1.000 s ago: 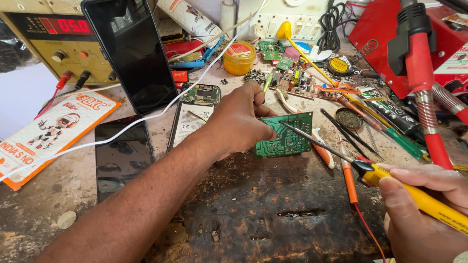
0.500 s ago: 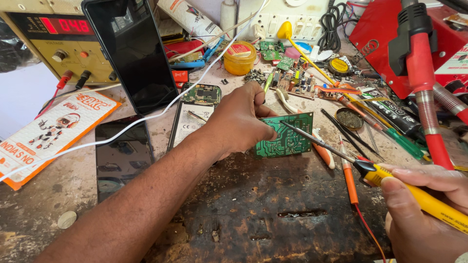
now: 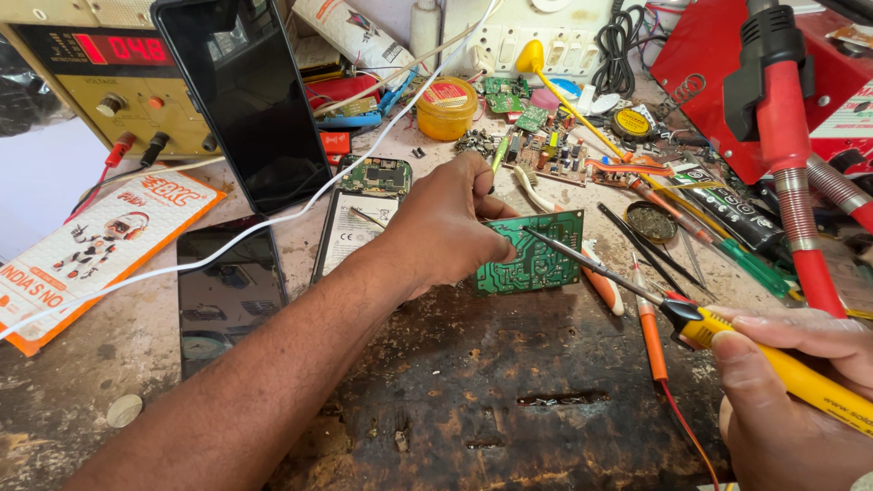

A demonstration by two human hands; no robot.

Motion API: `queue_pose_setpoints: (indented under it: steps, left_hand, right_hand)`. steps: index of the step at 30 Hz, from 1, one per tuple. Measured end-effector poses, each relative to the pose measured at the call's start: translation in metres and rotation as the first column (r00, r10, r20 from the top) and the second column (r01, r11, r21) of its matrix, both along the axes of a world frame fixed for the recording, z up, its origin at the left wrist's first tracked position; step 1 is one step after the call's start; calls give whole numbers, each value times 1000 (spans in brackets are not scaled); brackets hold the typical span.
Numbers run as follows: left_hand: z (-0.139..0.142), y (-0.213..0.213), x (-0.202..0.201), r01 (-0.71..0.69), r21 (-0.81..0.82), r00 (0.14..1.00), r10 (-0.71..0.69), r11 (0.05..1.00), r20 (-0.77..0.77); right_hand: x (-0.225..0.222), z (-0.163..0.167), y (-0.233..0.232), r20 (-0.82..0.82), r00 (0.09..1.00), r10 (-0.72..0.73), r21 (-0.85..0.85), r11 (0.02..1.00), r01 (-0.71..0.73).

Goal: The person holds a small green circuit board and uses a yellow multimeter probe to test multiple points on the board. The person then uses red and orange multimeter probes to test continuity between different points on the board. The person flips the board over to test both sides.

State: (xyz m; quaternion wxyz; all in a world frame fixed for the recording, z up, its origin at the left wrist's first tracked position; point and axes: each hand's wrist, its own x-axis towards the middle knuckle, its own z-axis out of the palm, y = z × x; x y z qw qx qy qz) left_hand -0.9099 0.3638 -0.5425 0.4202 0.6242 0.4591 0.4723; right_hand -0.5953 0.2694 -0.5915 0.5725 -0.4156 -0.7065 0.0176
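Left hand (image 3: 446,223) pins a green circuit board (image 3: 536,264); right hand (image 3: 791,400) grips a soldering iron (image 3: 727,332), tip on the board, soldering underway; steadiness needed next.

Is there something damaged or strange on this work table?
Yes. The table top under the green circuit board is scorched dark, pitted and gouged. A phone lies opened, its back off and its inner board bare. The left hand pins the circuit board; the right hand holds a yellow soldering iron.
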Motion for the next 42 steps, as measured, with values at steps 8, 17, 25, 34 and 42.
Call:
queue_pose_setpoints:
  steps: [8,17,25,34,42]
  left_hand:
    - [-1,5,4,4,0,999,-4,1000,33]
    - [4,8,-5,-4,-5,1000,4,1000,8]
    - [6,10,-3,-10,6,1000,10,1000,-22]
    - [2,10,-5,-12,2,1000,12,1000,-3]
    - [2,10,-6,-5,-4,1000,5,1000,2]
  right_hand:
    - [6,-4,8,-44,998,52,54,997,-50]
    - [0,-4,14,-26,999,44,32,999,-43]
    - [-4,5,16,-47,996,80,12,997,-79]
    - [-12,6,14,-15,998,54,11,998,-54]
    - [-11,5,17,-85,994,62,-28,998,-65]
